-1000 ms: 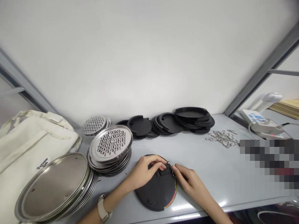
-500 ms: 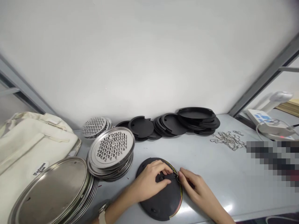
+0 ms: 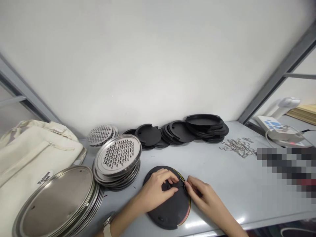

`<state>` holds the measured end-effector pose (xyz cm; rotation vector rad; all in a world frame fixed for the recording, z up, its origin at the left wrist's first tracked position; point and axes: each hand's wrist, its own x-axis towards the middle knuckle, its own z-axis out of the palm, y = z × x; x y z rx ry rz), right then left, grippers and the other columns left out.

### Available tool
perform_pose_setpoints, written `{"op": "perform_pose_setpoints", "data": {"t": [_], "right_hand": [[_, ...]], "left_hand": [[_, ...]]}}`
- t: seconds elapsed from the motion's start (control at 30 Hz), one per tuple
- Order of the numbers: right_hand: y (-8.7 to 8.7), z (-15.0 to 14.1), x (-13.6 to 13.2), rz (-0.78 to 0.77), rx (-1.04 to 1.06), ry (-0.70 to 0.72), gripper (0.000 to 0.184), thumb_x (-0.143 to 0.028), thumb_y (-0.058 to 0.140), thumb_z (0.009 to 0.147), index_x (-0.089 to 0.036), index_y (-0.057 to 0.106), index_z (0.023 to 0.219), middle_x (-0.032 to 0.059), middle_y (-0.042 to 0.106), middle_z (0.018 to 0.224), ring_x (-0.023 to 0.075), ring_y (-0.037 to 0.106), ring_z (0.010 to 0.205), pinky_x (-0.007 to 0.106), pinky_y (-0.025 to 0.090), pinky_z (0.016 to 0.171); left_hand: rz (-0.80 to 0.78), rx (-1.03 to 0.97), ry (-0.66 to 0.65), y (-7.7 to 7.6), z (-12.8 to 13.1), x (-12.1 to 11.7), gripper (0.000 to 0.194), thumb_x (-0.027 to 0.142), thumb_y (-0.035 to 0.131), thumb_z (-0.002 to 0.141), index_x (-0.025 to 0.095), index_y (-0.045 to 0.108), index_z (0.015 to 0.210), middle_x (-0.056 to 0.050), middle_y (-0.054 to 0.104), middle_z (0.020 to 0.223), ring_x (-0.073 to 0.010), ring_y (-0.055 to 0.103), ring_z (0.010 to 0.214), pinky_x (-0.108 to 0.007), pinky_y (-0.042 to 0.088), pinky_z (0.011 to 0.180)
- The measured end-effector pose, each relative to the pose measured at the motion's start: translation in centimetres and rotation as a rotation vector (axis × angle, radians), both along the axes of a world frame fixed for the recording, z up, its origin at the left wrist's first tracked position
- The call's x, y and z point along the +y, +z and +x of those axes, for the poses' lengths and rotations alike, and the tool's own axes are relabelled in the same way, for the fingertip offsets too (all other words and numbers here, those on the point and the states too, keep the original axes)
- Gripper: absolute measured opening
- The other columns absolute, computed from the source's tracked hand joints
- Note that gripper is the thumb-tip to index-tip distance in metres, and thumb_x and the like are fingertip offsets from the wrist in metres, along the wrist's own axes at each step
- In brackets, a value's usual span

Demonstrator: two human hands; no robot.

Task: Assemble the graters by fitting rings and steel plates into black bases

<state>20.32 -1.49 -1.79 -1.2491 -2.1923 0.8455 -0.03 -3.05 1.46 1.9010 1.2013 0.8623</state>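
A black round lid point(image 3: 170, 210) with a thin yellow and pink edge on its right lies flat on the bench near the front. My left hand point(image 3: 158, 189) rests on it, fingers bent and thumb set apart, bracing a small black raised part near the lid's centre right. At the right rim, my right hand point(image 3: 203, 194) pinches a small metal clip point(image 3: 183, 180) between thumb and forefinger. Fingertips partly cover the clip, so how it sits against the rim cannot be made out.
Left are round metal plates point(image 3: 56, 200), grater discs point(image 3: 118, 156) and a cream bag point(image 3: 22, 154). Black lids point(image 3: 203, 121) line the wall. Loose metal clips point(image 3: 238, 147) lie right, before a white scanner stand point(image 3: 276, 130) with a cable. Grey bench point(image 3: 222, 171) continues rightward.
My right fingertips have shifted slightly left at the lid's rim with the clip. The left hand keeps its place on the lid. The camera view has turned a little.
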Motion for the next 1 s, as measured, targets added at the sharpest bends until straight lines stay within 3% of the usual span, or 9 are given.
{"op": "perform_pose_setpoints", "data": {"t": [0.3, 0.57, 1.0], "right_hand": [[0.20, -0.04, -0.22, 0.055, -0.024, 0.012, 0.029, -0.032, 0.034, 0.096, -0.021, 0.036, 0.069, -0.0027, 0.046, 0.063, 0.0128, 0.047, 0.058, 0.024, 0.034, 0.056], [0.31, -0.10, -0.32, 0.083, -0.006, 0.017, 0.029, -0.030, 0.034, 0.095, -0.021, 0.036, 0.067, -0.0038, 0.042, 0.060, 0.0121, 0.043, 0.056, 0.023, 0.032, 0.054], [0.73, -0.35, -0.01, 0.052, 0.058, 0.015, 0.038, -0.037, 0.034, 0.096, -0.020, 0.040, 0.063, -0.0031, 0.044, 0.059, 0.0121, 0.043, 0.056, 0.022, 0.033, 0.053]], "left_hand": [[0.019, 0.003, 0.001, 0.17, 0.04, -0.03, 0.021, 0.009, 0.065, 0.074, 0.020, 0.064, 0.092, 0.001, 0.062, 0.090, -0.0119, 0.057, 0.083, -0.022, 0.046, 0.078], [0.074, 0.003, -0.021, 0.06, 0.06, -0.18, 0.021, 0.008, 0.064, 0.075, 0.019, 0.063, 0.092, -0.001, 0.063, 0.091, -0.0127, 0.058, 0.083, -0.024, 0.046, 0.078], [0.004, -0.024, 0.003, 0.17, 0.05, -0.12, 0.022, 0.010, 0.064, 0.073, 0.019, 0.063, 0.093, -0.001, 0.063, 0.093, -0.0133, 0.058, 0.082, -0.026, 0.047, 0.079]]}}
